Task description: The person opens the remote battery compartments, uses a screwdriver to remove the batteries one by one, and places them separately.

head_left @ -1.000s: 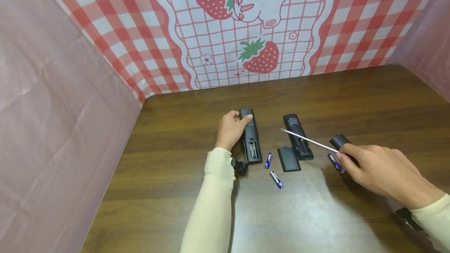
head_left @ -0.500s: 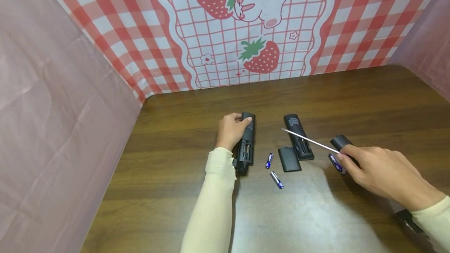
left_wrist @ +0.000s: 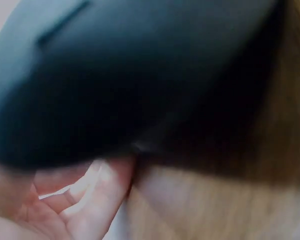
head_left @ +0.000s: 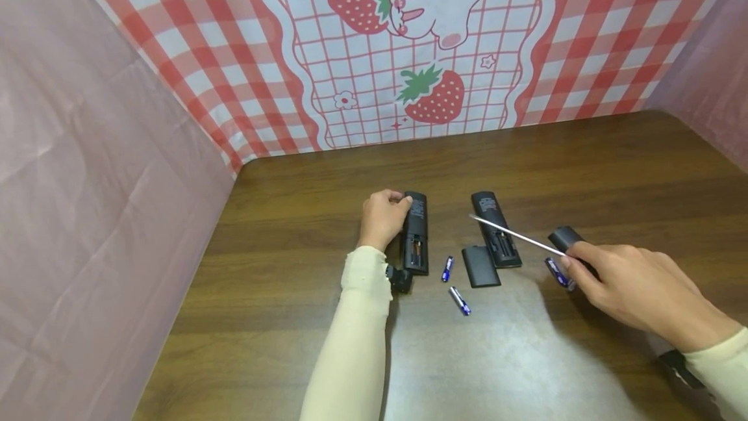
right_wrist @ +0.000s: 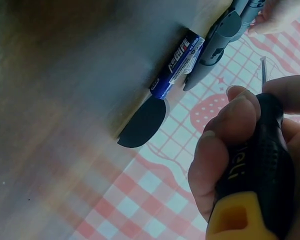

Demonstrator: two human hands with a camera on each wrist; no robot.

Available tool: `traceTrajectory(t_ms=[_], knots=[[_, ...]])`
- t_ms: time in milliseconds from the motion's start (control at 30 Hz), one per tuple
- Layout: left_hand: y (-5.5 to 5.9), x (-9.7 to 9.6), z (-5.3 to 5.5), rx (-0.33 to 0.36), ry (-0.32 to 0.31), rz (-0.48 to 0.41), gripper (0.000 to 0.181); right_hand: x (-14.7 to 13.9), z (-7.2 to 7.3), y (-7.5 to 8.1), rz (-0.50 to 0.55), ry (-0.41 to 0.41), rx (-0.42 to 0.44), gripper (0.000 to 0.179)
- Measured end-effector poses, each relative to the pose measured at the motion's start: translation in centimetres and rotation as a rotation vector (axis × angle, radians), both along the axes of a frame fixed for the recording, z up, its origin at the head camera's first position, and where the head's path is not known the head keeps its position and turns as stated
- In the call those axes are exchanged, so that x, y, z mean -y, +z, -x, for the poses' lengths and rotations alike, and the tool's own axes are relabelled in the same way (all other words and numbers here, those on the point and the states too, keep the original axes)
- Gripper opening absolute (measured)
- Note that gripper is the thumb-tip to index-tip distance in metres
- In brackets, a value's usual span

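My left hand (head_left: 382, 219) grips the upper end of a black remote control (head_left: 416, 221), its back facing up and its battery compartment uncovered. In the left wrist view that remote (left_wrist: 140, 60) looms dark and blurred above the fingers. My right hand (head_left: 637, 288) holds a screwdriver (head_left: 520, 237), its thin shaft pointing left across a second remote control (head_left: 486, 205). The screwdriver's black and yellow handle (right_wrist: 257, 165) shows in the right wrist view, with fingers curled round it. The second remote lies back up with its compartment uncovered.
A flat black battery cover (head_left: 481, 266) lies against the second remote. Two loose batteries (head_left: 447, 269) lie between the remotes and nearer the front. Beside my right hand are another black cover (head_left: 564, 236) and a blue battery (right_wrist: 177, 65). A checked cloth (head_left: 245, 70) hangs behind the table.
My left hand has tipped the remote sideways and back, and it now sits slightly nearer and straighter. The right hand and screwdriver have stayed in place.
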State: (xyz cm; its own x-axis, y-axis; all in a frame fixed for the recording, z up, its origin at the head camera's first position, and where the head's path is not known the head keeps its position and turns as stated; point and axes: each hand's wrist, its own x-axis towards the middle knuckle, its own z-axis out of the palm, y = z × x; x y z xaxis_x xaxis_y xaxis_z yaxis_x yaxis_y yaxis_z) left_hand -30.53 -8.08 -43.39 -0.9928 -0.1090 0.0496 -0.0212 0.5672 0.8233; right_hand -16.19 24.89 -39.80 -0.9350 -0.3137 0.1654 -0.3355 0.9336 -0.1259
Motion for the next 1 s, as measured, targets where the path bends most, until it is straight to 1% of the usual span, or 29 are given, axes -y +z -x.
traceTrajectory(t_ms=[167,267,367,533,667,867,933,1000], knots=[[0.1,0.4,-0.1,0.003,0.031,-0.048,0.026,0.6,0.5,0.2,-0.001,0.020,-0.024,0.018],[0.1,0.4,-0.1,0.010,0.045,-0.069,0.026,0.9,0.8,0.4,-0.006,0.025,-0.016,0.019],[0.1,0.4,-0.1,0.006,0.045,-0.049,0.028,1.0,1.0,0.8,-0.013,0.011,0.000,0.020],[0.2,0.2,0.1,-0.004,0.049,-0.009,0.032,1.0,1.4,1.5,-0.014,-0.014,-0.008,0.020],[0.3,0.2,0.2,-0.026,0.075,-0.010,0.028,0.9,1.7,2.0,-0.008,-0.019,-0.014,0.023],[0.5,0.3,0.1,-0.075,0.120,-0.018,0.022,0.2,2.2,2.1,0.024,-0.039,0.012,0.028],[0.4,0.3,0.0,-0.079,0.133,-0.012,0.022,0.0,2.5,2.0,0.032,-0.044,0.025,0.031],[0.3,0.5,0.0,-0.075,0.153,0.012,0.022,-0.2,2.8,1.9,0.036,-0.049,0.042,0.034]])
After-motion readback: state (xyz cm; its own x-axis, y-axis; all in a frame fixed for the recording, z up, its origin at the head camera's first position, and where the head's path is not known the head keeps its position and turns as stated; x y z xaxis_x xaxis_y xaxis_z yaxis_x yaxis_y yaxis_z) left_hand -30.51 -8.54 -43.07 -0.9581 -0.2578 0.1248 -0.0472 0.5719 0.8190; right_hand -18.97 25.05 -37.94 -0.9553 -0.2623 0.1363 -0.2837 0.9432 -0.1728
